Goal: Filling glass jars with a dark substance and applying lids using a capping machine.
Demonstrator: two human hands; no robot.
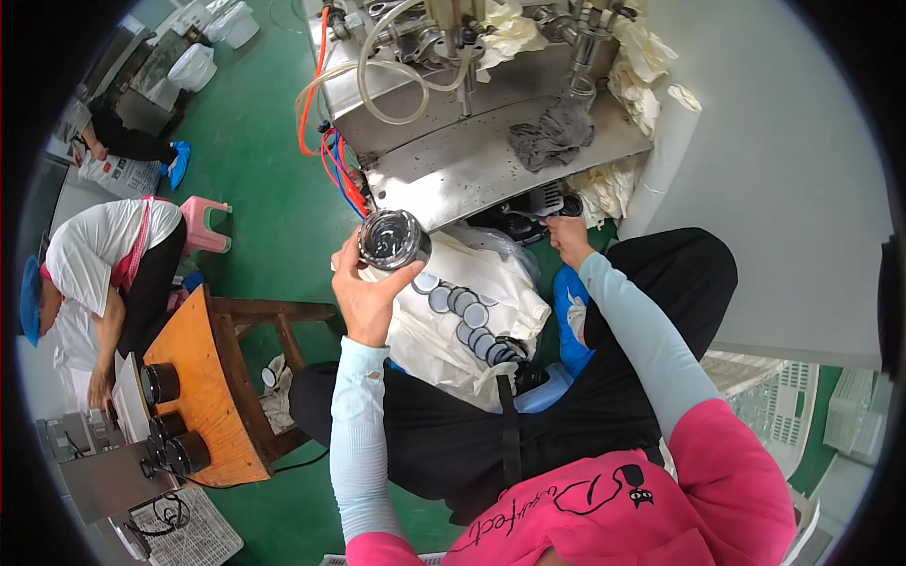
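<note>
My left hand [371, 290] holds an open glass jar [391, 240] with dark, glossy contents, tilted so its mouth faces the camera. My right hand [568, 237] grips the handle of a metal utensil [525, 214], probably a spoon, whose far end lies over a dark container [513, 225] below the steel bench's edge. Between my legs, several round lids [467, 304] lie on a white cloth or bag [417, 332]. Above the jar stands a steel filling machine [465, 92] with a nozzle and clear hose. A dark, crumpled rag [552, 134] lies on its steel bench [453, 170].
At left, a wooden table [212, 396] bears several dark jars [185, 453]. One person [113, 262] bends beside it; another person [127, 141] sits farther back near a pink stool [205, 223]. Coloured hoses [308, 120] hang by the bench. A white roll [665, 148] leans at right.
</note>
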